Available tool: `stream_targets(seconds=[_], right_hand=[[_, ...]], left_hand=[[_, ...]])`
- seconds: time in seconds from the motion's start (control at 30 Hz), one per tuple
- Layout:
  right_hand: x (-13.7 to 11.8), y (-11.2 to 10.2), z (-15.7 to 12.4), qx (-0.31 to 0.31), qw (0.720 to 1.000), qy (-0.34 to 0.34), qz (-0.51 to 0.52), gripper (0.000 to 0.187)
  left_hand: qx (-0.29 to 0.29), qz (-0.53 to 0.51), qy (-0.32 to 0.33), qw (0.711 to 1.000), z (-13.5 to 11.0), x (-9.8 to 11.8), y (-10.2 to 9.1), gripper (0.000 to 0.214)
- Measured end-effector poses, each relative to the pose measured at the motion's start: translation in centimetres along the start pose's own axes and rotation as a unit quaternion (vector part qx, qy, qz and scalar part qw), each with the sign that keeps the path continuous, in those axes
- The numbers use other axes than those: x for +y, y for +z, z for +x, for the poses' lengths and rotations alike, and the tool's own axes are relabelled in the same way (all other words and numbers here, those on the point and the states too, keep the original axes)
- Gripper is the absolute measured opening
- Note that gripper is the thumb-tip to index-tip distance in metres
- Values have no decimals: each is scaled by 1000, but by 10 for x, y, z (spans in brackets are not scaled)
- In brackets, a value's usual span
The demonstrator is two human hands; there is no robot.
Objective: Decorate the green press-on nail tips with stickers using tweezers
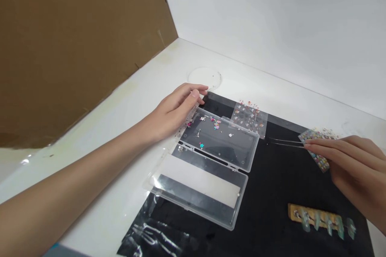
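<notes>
My right hand point(357, 164) pinches a pair of thin metal tweezers point(286, 142), whose tips point left over the black mat point(271, 192). Just left of the tips lies a clear, hinged plastic case point(251, 156), opened flat. Small flower-shaped and coloured nail gems point(216, 123) are scattered in its far half. A white strip point(199, 180) shows in its near half. My left hand point(177, 110) rests at the case's far left corner, fingers loosely apart, with nothing visible in them. At the lower right, several translucent green nail tips point(328, 224) stick out from a yellowish holder point(313, 213).
A clear sticker sheet point(250, 118) lies behind the case. Another, colourful one point(316, 156) is partly under my right hand. Crinkled clear plastic point(153, 237) covers the mat's near left corner. A brown board point(75, 48) and a white wall point(286, 28) border the white table point(150, 84).
</notes>
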State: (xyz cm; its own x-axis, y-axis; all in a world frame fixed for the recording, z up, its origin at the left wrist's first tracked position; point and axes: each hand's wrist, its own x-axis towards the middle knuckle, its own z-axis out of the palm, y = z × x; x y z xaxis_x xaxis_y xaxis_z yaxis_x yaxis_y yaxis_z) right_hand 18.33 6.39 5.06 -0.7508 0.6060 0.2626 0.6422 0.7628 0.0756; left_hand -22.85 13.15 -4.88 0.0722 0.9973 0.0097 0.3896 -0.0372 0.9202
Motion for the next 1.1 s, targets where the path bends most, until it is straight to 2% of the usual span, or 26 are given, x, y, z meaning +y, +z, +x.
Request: stream_targets(seconds=[0.4,0.6,0.8,0.93,1.1], right_hand=[[0,1,0,-5,1000,-7,-14,34],[-1,1,0,9,1000,3,-6,52],[-1,2,1,2,1000,6,12,47],[1,3,1,7,1000,12,8,52],[1,2,1,1,1000,-13,-7,59]], left_hand=[[-5,8,-3,1000,0,0,-2,58],[-3,4,1,1000,0,0,-1,58],[-2,4,5,1000,-1,1,-1,57],[-3,6,-3,1000,-1,2,-1,56],[1,7,-10,1000,-1,4,0,56]])
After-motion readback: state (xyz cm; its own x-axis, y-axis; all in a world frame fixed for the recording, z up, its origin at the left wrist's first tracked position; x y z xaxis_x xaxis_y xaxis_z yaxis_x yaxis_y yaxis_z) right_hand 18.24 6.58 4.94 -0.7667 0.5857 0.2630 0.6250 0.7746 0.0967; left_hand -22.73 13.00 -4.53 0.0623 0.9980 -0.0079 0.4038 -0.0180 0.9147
